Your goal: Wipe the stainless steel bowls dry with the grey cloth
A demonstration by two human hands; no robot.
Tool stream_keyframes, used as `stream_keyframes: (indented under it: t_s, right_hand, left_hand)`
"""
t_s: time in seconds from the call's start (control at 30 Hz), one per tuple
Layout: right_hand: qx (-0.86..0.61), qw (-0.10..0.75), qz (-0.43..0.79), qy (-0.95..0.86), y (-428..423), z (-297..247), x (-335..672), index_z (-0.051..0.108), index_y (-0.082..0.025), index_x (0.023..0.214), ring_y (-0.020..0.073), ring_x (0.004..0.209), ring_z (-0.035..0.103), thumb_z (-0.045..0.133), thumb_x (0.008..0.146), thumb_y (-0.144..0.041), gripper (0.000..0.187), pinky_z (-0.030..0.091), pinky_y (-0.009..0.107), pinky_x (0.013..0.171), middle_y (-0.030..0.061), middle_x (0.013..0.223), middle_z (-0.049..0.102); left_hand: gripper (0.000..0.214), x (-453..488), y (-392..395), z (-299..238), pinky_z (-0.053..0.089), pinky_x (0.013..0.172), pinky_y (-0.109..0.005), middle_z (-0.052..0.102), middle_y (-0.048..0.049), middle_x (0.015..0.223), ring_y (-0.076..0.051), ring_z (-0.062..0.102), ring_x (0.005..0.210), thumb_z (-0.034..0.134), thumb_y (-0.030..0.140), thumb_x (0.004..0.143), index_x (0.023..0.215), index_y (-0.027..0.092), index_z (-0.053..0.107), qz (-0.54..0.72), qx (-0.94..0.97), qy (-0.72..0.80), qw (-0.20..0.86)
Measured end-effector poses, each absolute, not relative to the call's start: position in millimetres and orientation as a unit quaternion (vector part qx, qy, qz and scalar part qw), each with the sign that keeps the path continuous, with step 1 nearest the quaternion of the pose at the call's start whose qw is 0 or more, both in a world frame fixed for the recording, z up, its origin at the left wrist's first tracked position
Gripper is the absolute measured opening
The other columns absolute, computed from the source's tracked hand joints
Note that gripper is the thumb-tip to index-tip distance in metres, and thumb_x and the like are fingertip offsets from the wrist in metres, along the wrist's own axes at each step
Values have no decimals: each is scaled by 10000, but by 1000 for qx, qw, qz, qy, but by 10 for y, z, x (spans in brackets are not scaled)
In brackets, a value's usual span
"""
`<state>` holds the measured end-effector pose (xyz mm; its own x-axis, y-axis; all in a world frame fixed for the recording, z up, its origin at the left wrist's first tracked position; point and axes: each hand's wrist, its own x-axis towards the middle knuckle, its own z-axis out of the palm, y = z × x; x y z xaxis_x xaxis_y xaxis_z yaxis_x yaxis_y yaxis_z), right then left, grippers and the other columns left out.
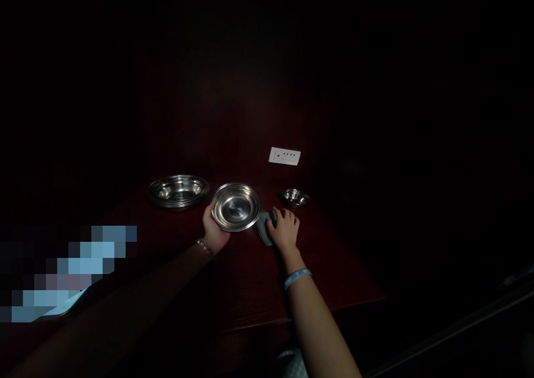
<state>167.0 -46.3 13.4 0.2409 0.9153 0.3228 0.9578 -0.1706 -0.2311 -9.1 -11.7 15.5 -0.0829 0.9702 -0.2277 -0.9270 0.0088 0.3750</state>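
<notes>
My left hand [213, 230] grips the near-left rim of a shiny steel plate [237, 205], holding it tilted so its hollow faces me. Just right of the plate, my right hand [285, 228] lies on a grey cloth [264, 226] on the dark red table [250, 289], fingers curled over it. A bead bracelet is on my left wrist and a light blue band on my right wrist.
A stack of larger steel plates [178, 191] sits at the back left. A small steel bowl [294, 197] stands at the back right. A white socket panel [284, 156] is on the wall behind. The surroundings are very dark.
</notes>
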Motion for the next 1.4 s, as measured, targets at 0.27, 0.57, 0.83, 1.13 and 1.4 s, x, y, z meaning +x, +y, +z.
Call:
stream_keyframes:
  t_s: [0.27,0.57,0.83,1.13,1.4]
  right_hand:
    - [-710,69,76,-696,-403,50,1671,303,-292,1579,247,1573,153,238,1025,-531,607,105,464,1261,33,1689,212]
    - [-730,46,98,-675,-437,84,1633,222,-361,1591,331,1580,-2,268,902,-802,819,7,535,1255,21,1712,63]
    - [-664,107,25,-740,-469,128,1626,302,-273,1579,187,1580,99,207,1050,-393,551,60,427,1277,-8,1680,232]
    - [-653,26,100,-750,-415,95,1618,333,-367,1555,208,1580,110,189,1049,-500,543,98,449,1269,-18,1692,174]
    - [-645,38,104,-757,-447,116,1621,373,-390,1532,216,1579,122,241,1037,-554,538,103,458,1266,-6,1694,168]
  left_hand:
    - [333,-74,-106,150,546,824,-298,756,-41,821,-184,690,790,462,346,933,888,165,738,706,46,216,673]
    - [336,-83,-107,143,539,785,-274,756,-33,815,-169,687,770,453,337,943,850,172,731,704,49,220,673]
    - [326,-74,-120,152,542,806,-280,763,-29,817,-172,693,785,465,346,937,847,178,729,709,57,209,671]
    - [328,-79,-91,120,541,840,-287,766,-38,829,-177,700,781,470,321,937,1007,161,748,713,45,207,668]
    - [341,-92,-92,118,543,849,-288,764,-42,830,-178,702,782,458,335,946,941,165,753,705,48,212,676]
